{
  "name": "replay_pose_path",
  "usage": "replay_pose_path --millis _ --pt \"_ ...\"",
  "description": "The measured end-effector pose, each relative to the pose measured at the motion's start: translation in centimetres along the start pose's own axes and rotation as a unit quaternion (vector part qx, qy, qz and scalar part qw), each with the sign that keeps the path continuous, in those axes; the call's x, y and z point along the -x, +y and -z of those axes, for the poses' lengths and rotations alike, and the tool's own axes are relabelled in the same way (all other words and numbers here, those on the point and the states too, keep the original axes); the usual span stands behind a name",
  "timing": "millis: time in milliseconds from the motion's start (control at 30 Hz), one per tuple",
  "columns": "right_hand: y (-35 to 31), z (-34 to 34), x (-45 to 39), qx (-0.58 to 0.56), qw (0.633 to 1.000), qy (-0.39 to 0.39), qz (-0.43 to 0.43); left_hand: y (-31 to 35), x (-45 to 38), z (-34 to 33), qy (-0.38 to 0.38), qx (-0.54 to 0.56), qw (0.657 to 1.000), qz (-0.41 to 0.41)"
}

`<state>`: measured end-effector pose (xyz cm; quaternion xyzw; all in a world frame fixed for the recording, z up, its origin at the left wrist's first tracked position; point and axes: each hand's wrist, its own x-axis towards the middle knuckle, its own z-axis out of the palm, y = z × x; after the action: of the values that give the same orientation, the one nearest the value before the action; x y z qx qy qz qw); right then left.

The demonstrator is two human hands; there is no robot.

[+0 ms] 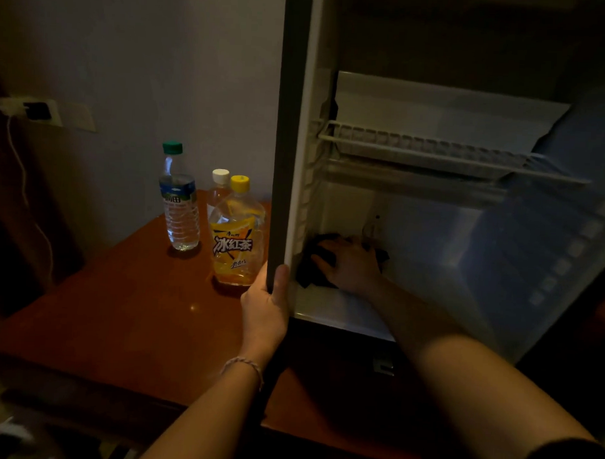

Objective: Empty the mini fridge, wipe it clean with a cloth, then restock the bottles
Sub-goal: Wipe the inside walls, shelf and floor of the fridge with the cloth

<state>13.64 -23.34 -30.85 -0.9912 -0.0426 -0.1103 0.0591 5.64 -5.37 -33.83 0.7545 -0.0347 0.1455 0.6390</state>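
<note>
Our left hand (264, 308) grips white mini fridge (432, 213) frame edge | our right hand (351, 265) presses dark crumpled cloth (315, 264) flat-fingered on fridge floor | three plastic bottles (237, 234) on brown wooden table (120, 302).

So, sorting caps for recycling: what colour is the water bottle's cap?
Green, on the water bottle; head view.

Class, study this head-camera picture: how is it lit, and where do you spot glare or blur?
Head view: dim overall, corners dark; a small glare spot on the red table; the fridge's right inner wall looks smeared; the dark cloth under the right hand shows almost no detail.
</note>
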Motion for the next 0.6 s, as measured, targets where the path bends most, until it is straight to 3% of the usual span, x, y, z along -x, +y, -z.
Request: replay_pose_path --millis 333,600 --pt "-0.5 -0.2 0.6 -0.007 0.997 0.043 -0.062 -0.6 -0.1 -0.1 0.013 -0.009 1.0 -0.015" --pt "-1.1 0.7 7.8 -0.049 0.997 0.057 0.019 0.6 0.8 0.3 -0.001 -0.003 1.0 -0.003"
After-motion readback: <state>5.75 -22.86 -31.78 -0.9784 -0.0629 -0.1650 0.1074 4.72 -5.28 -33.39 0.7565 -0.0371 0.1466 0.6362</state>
